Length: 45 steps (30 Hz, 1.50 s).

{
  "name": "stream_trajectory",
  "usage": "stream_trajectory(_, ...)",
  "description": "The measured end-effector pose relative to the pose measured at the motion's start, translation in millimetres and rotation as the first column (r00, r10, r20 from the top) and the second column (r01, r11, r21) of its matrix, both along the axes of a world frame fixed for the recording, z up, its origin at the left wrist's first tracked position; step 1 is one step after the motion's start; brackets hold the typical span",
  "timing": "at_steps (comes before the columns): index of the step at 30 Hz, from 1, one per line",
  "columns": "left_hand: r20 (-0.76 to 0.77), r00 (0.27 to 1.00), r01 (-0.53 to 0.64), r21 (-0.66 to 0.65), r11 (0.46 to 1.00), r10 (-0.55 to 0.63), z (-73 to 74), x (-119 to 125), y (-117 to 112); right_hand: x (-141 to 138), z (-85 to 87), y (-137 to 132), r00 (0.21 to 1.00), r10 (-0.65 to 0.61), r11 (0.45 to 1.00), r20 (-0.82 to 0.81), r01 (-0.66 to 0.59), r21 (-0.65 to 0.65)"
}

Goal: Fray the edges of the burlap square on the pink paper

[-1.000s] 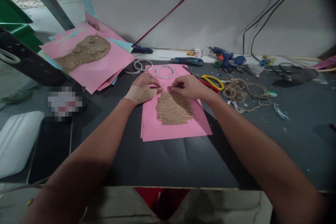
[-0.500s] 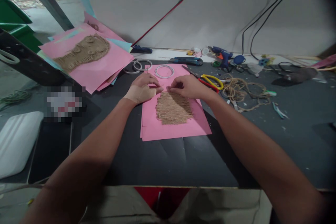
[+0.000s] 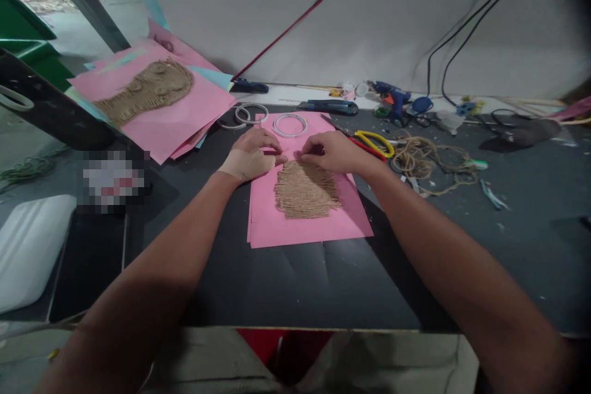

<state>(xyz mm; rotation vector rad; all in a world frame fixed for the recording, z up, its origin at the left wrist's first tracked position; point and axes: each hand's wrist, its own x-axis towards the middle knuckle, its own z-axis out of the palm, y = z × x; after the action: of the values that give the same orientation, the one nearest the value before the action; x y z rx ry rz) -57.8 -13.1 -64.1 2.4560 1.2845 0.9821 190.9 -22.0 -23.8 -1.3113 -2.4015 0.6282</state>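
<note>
A pink paper sheet point(image 3: 295, 228) lies on the dark table point(image 3: 323, 289) in front of me, with a patch of jute twine rows point(image 3: 305, 192) laid across it. My left hand point(image 3: 252, 157), with a bandage over its back, and my right hand point(image 3: 330, 152) meet at the top edge of the patch. Both have their fingertips pinched on a strand of twine at that edge. A white ring point(image 3: 289, 125) rests on the far part of the sheet, just beyond my hands.
More pink sheets with a larger twine shape point(image 3: 148, 91) sit at the back left. Two rings point(image 3: 244, 115), yellow-and-red scissors point(image 3: 372, 143), loose twine point(image 3: 427, 163), a blue knife point(image 3: 330, 107), a glue gun point(image 3: 390, 98) and cables line the back. A white pad point(image 3: 28, 246) lies left.
Almost nothing has moved. Both hands stay pinched at the top edge of the twine patch, with only slight finger shifts.
</note>
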Motion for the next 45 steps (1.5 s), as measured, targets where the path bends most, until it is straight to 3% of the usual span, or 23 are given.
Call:
stream_trajectory(4, -0.001, 1.0, 0.001, 0.001, 1.0, -0.001, -0.5, 0.3, 0.2, -1.1, 1.3, -1.1, 1.0, -0.01, 1.0, 0.003, 0.01, -0.013)
stream_trajectory(11, -0.031, 1.0, 0.0, -0.004, 1.0, 0.0, 1.3, 1.0, 0.6, -9.6, -8.2, -0.4, 0.996, -0.076, 0.991, 0.046, 0.07, 0.118)
stream_trajectory(19, 0.001, 1.0, 0.001, -0.02, 1.0, -0.001, -0.2, 0.6, 1.1, -1.7, -5.0, 1.7, 1.0, -0.006, 1.0, -0.001, 0.006, 0.002)
stream_trajectory(32, -0.013, 1.0, 0.011, -0.036, 0.999, -0.011, 4.4, 1.5, 0.2, -1.7, -8.3, 4.8, 0.999, -0.006, 1.0, 0.047, 0.007, -0.015)
stream_trajectory(39, -0.017, 1.0, 0.005, -0.048, 0.999, -0.006, 4.1, 1.0, 0.8, -2.8, -10.7, 4.1, 0.999, -0.052, 0.999, 0.001, 0.052, -0.011)
stream_trajectory(45, -0.018, 1.0, 0.008, -0.04, 0.999, -0.009, 2.4, 1.0, 1.8, -14.9, -15.6, -1.4, 0.981, -0.189, 0.98, -0.047, 0.191, 0.055)
